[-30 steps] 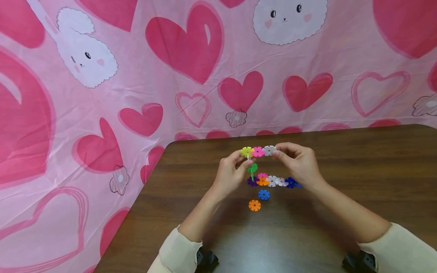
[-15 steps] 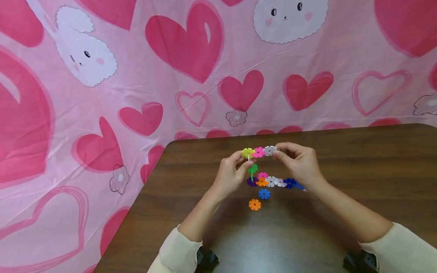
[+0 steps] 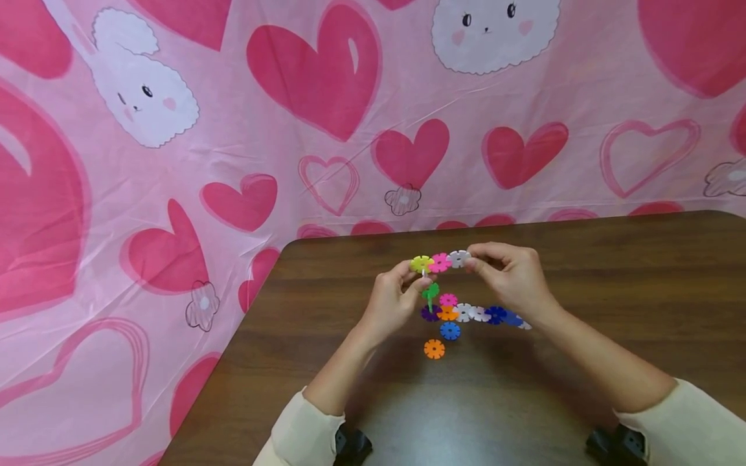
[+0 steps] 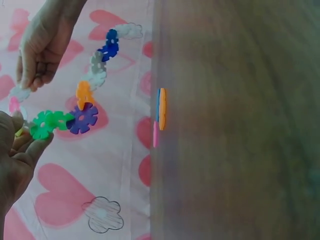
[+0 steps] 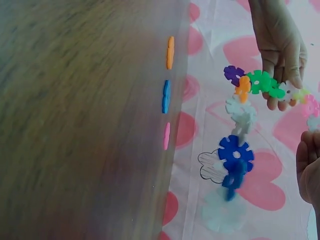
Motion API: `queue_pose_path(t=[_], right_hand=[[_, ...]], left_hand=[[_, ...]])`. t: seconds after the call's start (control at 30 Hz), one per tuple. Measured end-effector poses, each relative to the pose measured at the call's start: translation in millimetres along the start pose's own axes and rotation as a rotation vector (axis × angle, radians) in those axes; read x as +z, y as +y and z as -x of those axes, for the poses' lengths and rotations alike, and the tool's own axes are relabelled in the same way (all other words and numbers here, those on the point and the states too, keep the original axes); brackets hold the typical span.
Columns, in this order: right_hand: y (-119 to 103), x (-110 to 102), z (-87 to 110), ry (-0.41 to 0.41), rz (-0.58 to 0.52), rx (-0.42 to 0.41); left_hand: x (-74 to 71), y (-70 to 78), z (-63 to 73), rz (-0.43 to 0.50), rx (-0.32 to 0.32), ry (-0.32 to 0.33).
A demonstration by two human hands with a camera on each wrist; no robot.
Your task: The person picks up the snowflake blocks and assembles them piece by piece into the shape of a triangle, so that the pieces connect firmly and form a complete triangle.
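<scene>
A linked chain of toothed snowflake discs is held up above the table by both hands. My left hand (image 3: 394, 299) pinches it near the yellow disc (image 3: 421, 264), thumb over a white disc (image 5: 288, 91). My right hand (image 3: 513, 275) pinches the white end disc (image 3: 458, 259), which is joined to a pink disc (image 3: 440, 262). Below the left fingers the chain runs through green discs (image 4: 44, 124) to a purple disc (image 4: 83, 118). From there it continues through an orange disc (image 4: 84, 94), white discs (image 5: 241, 117) and dark blue discs (image 5: 236, 154) to a pale end disc (image 5: 223, 210).
On the brown table (image 3: 280, 362) lie a loose orange disc (image 3: 434, 349), a blue disc (image 3: 450, 331) and a pink disc (image 3: 448, 299), all flat under the chain. A pink heart-patterned cloth (image 3: 326, 77) hangs behind the table's far edge.
Both hands keep their pinch. The yellow end of the chain has dipped slightly, and more of its far blue and white end shows beside the right wrist. The loose discs stay put.
</scene>
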State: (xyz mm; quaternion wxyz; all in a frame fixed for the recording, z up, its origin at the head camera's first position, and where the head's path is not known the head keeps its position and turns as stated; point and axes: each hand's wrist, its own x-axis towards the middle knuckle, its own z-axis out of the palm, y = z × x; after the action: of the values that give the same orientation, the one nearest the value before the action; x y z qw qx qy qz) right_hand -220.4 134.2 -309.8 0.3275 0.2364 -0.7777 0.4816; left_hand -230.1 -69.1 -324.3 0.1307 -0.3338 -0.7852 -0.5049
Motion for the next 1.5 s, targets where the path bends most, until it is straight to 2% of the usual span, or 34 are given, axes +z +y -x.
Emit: queue_pose_path(t=[0.2,0.43,0.6,0.8,0.93,1.13,1.37,1.5], right_hand=[[2,-1,0.1,0.0,0.03,-0.018],[3,-1,0.5,-0.026,0.031,0.025],[1,-1,-3.4,-0.073,0.009,0.11],[4,-2,-4.3,-0.139,0.05,0.185],[9,1,-1.2,-0.24,0.039,0.224],[16,7,0.1,-0.464,0.041,0.266],[26,16,4.8,-0.692,0.091,0.213],[32,20,7.9,-0.848,0.162,0.231]], left_hand=[[1.3,0.5,-0.6,-0.009,0.034,-0.009],[1.7,-0.3,-0.4,0.021,-0.017,-0.013],[2.5,-1.9,-2.5,0.075,-0.032,0.027],[-0.9,-3.0,-6.3,0.098,0.007,0.114],[-5.0,-4.1,-9.6,0.087,0.018,0.201],[-9.1,-3.5,-12.6,0.085,0.003,0.291],[-14.9,24.3,-10.6,0.065,-0.007,0.362],[-15.4,25.5,-10.0,0.059,-0.009,0.371]])
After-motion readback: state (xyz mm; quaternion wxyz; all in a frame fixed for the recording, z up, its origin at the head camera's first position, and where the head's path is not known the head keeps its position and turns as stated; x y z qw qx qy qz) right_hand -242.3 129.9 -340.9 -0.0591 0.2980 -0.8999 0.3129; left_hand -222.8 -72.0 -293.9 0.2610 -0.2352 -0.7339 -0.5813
